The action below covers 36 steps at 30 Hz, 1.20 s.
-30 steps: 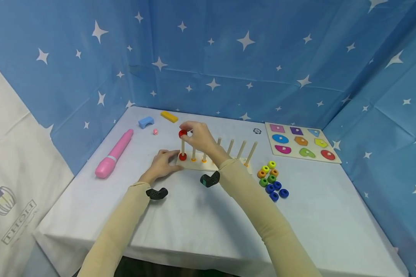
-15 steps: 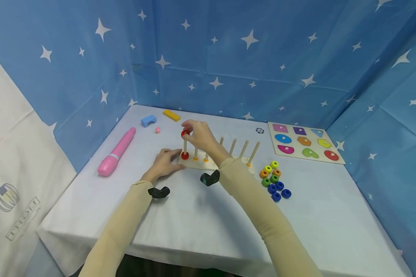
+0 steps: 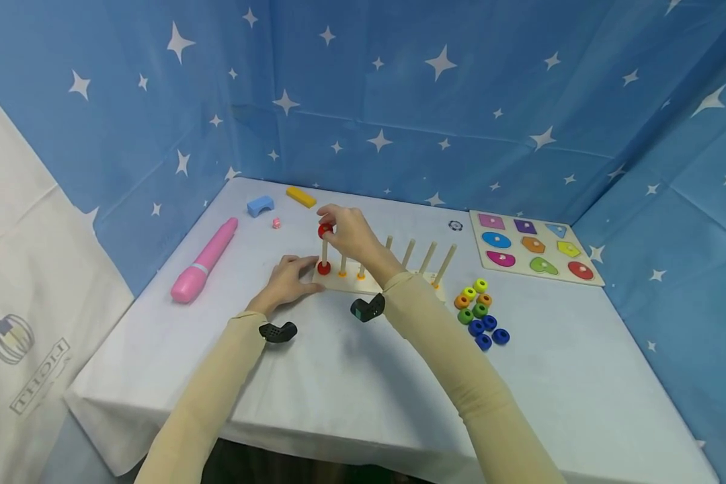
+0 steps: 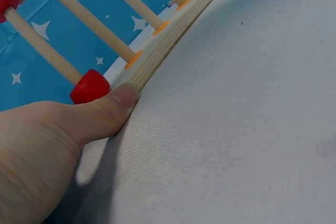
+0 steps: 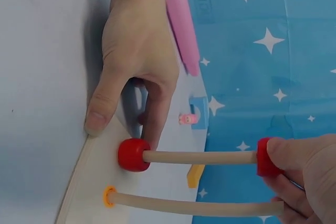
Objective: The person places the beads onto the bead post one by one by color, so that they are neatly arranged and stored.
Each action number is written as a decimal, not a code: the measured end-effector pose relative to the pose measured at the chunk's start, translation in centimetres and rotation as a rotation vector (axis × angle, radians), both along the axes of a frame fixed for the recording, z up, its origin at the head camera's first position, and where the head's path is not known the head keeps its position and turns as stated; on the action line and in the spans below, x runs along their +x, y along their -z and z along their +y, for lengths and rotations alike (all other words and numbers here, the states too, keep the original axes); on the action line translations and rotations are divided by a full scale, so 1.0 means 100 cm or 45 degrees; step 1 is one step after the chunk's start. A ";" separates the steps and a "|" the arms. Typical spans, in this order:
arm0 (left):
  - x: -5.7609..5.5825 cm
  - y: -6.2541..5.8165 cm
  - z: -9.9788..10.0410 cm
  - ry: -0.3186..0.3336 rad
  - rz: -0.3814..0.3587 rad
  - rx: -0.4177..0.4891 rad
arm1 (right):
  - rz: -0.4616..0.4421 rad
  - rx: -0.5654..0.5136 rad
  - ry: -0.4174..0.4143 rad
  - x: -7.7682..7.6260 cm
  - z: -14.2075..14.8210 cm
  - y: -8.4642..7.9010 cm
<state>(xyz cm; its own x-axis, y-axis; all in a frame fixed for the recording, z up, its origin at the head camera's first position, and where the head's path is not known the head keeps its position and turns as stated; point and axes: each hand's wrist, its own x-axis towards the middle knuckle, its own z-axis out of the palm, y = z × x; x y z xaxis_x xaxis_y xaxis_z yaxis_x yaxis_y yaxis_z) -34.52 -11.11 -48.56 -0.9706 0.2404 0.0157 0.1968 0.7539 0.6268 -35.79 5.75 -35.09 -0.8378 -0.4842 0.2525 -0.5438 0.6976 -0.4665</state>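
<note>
A wooden peg board (image 3: 357, 283) with several upright pegs lies on the table. My left hand (image 3: 287, 282) grips its left end, the thumb on the near edge and the fingers on the far side. One red bead (image 5: 133, 155) sits at the foot of the leftmost peg (image 5: 202, 157). Over the top of that same peg, my right hand (image 3: 355, 236) pinches a second red bead (image 5: 266, 157) between thumb and fingers. The right hand and forearm hide some middle pegs in the head view. Orange rings circle the feet of the other visible pegs.
Yellow, orange, green and blue beads (image 3: 476, 326) lie right of the board. A shape puzzle (image 3: 535, 247) is at the back right, with a small dark-rimmed disc (image 3: 455, 225) beside it. Leftward are a pink wand-like object (image 3: 204, 262), blue arch block (image 3: 260, 206), pink figure (image 3: 276, 223) and yellow block (image 3: 300, 196).
The head view has shifted slightly, so the whole scene sits a little differently in it. Both hands keep their places on the board and the upper red bead.
</note>
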 end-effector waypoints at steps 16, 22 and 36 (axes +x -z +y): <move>0.003 0.004 -0.004 0.009 0.003 0.014 | -0.003 0.073 0.021 0.000 -0.006 0.005; 0.002 0.008 -0.005 0.016 0.005 0.010 | -0.041 0.131 -0.024 0.002 -0.006 0.010; -0.008 0.006 -0.004 0.023 0.039 0.017 | -0.010 0.107 0.022 -0.010 0.007 0.003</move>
